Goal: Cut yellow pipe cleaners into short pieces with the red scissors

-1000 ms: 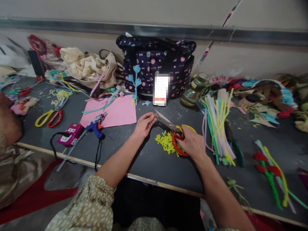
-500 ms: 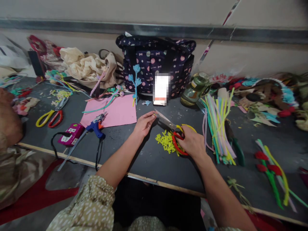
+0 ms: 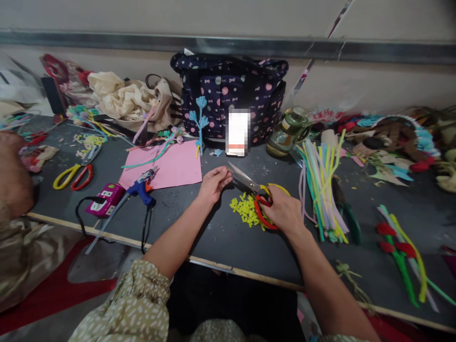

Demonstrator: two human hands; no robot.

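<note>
Right grip (image 3: 286, 209), mine, right of centre in the frame: found closed round the handles of a pair of scissors (image 3: 253, 185), fingers curled, hold judged firm. Left grip (image 3: 213, 184), also mine, at the middle of the frame: thumb and fingertips drawn together just beside the blade ends. Whether anything sits in that pinch is too small to tell.

Position of the scissors: centre of the frame and slightly right, their lower handle over the edge of a pile of short yellow pieces (image 3: 245, 209) on the dark surface (image 3: 221, 237).

Progress: a fair heap of these pieces lies loose and unsorted; I judge them to be snipped lengths. Full-length material remains in the bundle of coloured stems (image 3: 322, 190), right of centre, with yellow ones among them. The share complete cannot be established from what is visible.

Orientation: the scissors' long axis runs diagonally, handles toward the lower right, tips toward the upper left and my left fingertips. The blades appear slightly parted; the exact gap cannot be confirmed. The bundle's long axis runs mostly up and down the frame, its upper ends fanned out.
</note>
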